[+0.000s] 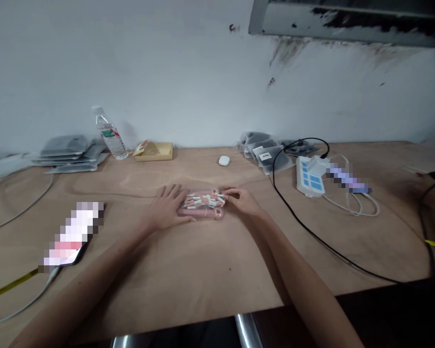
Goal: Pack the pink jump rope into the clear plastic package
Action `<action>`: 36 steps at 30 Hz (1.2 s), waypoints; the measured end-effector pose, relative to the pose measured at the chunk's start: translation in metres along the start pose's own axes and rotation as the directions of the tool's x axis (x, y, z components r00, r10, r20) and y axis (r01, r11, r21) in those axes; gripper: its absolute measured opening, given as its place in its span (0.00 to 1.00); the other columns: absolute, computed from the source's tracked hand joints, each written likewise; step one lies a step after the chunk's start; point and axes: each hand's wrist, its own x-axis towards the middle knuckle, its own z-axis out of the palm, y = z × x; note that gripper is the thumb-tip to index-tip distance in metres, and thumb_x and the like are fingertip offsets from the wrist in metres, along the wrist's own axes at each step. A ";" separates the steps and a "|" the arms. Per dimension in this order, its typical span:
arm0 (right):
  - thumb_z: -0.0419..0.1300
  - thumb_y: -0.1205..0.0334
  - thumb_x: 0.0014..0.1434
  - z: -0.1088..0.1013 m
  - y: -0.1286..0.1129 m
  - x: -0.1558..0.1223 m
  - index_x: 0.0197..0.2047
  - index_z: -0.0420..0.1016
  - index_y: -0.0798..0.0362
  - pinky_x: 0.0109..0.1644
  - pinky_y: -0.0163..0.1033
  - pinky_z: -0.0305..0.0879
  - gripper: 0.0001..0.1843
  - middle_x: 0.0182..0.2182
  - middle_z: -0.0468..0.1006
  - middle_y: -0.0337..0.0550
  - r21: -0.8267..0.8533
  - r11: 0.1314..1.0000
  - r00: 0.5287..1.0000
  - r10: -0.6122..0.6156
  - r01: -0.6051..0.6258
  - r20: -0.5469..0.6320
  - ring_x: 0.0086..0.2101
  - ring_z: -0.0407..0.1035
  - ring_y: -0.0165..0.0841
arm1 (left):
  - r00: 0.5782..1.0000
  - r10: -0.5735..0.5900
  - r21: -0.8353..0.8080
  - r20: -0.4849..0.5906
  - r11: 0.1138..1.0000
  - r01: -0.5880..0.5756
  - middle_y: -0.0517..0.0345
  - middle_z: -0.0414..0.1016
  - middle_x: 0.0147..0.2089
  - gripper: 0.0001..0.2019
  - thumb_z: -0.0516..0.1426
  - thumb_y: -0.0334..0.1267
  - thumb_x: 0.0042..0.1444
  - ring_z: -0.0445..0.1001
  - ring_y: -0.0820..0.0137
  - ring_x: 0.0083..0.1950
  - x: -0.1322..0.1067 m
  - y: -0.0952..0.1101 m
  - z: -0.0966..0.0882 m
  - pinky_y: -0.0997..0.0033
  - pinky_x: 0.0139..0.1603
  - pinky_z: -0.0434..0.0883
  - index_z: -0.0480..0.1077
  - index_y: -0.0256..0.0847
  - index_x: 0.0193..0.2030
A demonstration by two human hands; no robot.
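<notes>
A small clear plastic bag lies on the wooden table in front of me. Inside it are a bundle of pink and white striped pieces and a plain pink strip; their exact kind is hard to make out. My left hand rests flat on the bag's left end, fingers spread and thumb along its near side. At the right end, my right hand has thumb and forefinger pinched together on the bag's edge, beside the striped bundle.
On the left lie a phone with a cable and stacked grey pouches. A water bottle, yellow box and white case line the wall. More pouches, a power strip and another person's arm are at right.
</notes>
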 end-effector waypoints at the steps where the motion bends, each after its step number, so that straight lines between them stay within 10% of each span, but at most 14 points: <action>1: 0.64 0.51 0.57 -0.003 0.001 0.000 0.35 0.84 0.51 0.60 0.52 0.66 0.13 0.48 0.81 0.52 0.004 1.000 1.000 -0.005 0.005 -0.003 0.52 0.74 0.47 | 1.000 0.001 -0.003 0.005 1.000 -0.001 0.40 0.60 0.71 0.45 0.52 0.73 0.55 0.55 0.45 0.73 0.000 -0.002 0.000 0.39 0.71 0.51 0.59 0.44 0.70; 6: 0.62 0.47 0.58 -0.009 0.005 0.000 0.34 0.83 0.52 0.56 0.55 0.70 0.16 0.41 0.83 0.52 -0.053 0.998 0.996 0.024 -0.029 -0.091 0.45 0.77 0.48 | 0.999 -0.053 -0.016 -0.008 0.998 0.053 0.36 0.58 0.72 0.47 0.51 0.74 0.55 0.54 0.43 0.74 -0.006 -0.010 0.001 0.37 0.71 0.50 0.58 0.41 0.71; 9: 0.64 0.46 0.58 -0.008 -0.002 -0.003 0.45 0.82 0.52 0.63 0.57 0.63 0.20 0.53 0.79 0.55 -0.097 0.994 0.992 -0.059 0.049 -0.108 0.56 0.72 0.50 | 0.997 -0.077 -0.016 -0.020 0.997 0.077 0.37 0.57 0.73 0.48 0.52 0.74 0.54 0.53 0.43 0.74 -0.008 -0.012 0.002 0.37 0.71 0.49 0.56 0.41 0.73; 14: 0.75 0.40 0.45 -0.003 -0.020 -0.011 0.69 0.65 0.48 0.72 0.64 0.45 0.52 0.71 0.57 0.55 -0.261 0.931 0.951 -0.195 0.257 0.240 0.72 0.43 0.55 | 0.996 -0.086 0.031 -0.006 0.996 0.087 0.35 0.55 0.74 0.48 0.50 0.74 0.56 0.53 0.40 0.74 -0.006 -0.009 0.003 0.37 0.71 0.49 0.57 0.39 0.73; 17: 0.77 0.38 0.40 0.001 -0.022 -0.011 0.72 0.60 0.48 0.71 0.64 0.47 0.61 0.72 0.55 0.57 -0.345 0.893 0.927 -0.170 0.288 0.334 0.71 0.46 0.57 | 0.996 -0.087 0.050 -0.003 0.995 0.087 0.33 0.54 0.74 0.49 0.50 0.73 0.56 0.53 0.40 0.74 -0.005 -0.006 0.003 0.36 0.71 0.49 0.56 0.38 0.73; 24: 0.71 0.46 0.52 -0.006 -0.025 -0.010 0.65 0.72 0.43 0.63 0.56 0.63 0.38 0.59 0.71 0.51 -0.418 0.868 0.952 -0.170 0.267 0.256 0.59 0.67 0.51 | 0.995 -0.095 0.019 0.007 0.995 0.095 0.36 0.54 0.75 0.49 0.51 0.73 0.56 0.51 0.42 0.75 -0.004 -0.018 0.000 0.38 0.72 0.48 0.55 0.39 0.74; 36: 0.72 0.48 0.51 -0.043 -0.019 -0.010 0.64 0.74 0.41 0.58 0.53 0.68 0.37 0.54 0.75 0.47 -0.462 0.871 0.978 -0.087 0.166 0.187 0.53 0.71 0.50 | 0.942 -0.233 -0.082 -0.242 0.972 0.220 0.40 0.74 0.60 0.25 0.54 0.59 0.64 0.70 0.51 0.63 0.003 -0.048 0.012 0.50 0.65 0.65 0.73 0.39 0.54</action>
